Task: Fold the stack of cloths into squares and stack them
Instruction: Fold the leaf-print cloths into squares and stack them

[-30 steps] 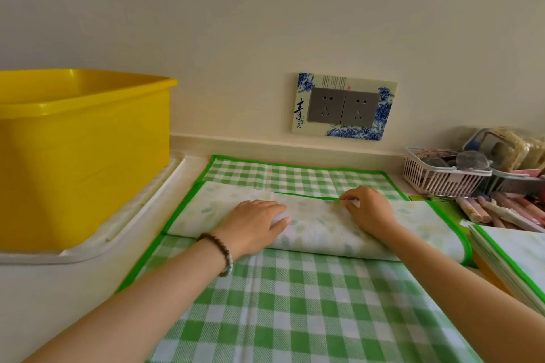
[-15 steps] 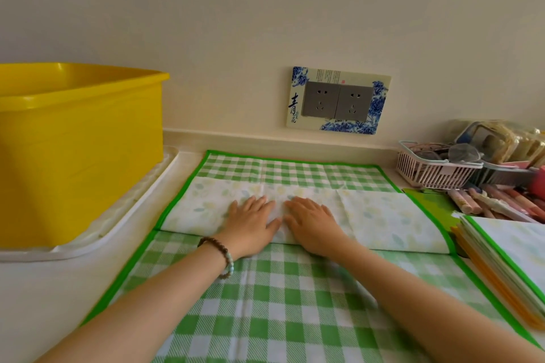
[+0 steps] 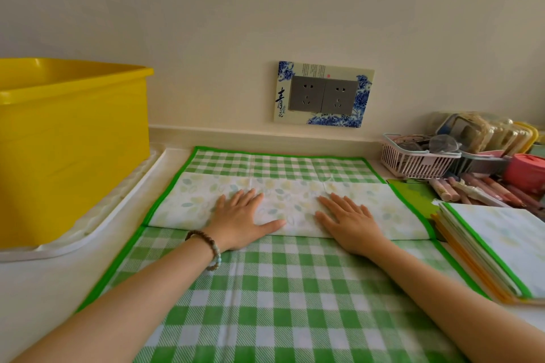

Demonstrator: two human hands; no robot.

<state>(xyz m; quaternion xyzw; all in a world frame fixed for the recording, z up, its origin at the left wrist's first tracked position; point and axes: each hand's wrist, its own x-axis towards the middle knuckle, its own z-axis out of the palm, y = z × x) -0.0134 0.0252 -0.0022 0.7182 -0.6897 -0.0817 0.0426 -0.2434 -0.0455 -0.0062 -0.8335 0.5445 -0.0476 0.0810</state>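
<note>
Fingers (image 3: pixel 250 199) of the left hand (image 3: pixel 240 219) and right hand (image 3: pixel 346 222) lie straight and flat on the folded flap (image 3: pixel 389 209) of the checked cloth (image 3: pixel 289 298) spread on the surface (image 3: pixel 35 289). They have slid apart from the flap's middle in the last half second, so this fold looks pressed. The yellow tub (image 3: pixel 73 156) hides its inside; the pink basket (image 3: pixel 413 162) holds glasses (image 3: pixel 442 143)

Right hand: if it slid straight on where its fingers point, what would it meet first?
Nothing standing: the right hand would cross the floral fold onto checked cloth, then probably the wall ledge.
</note>
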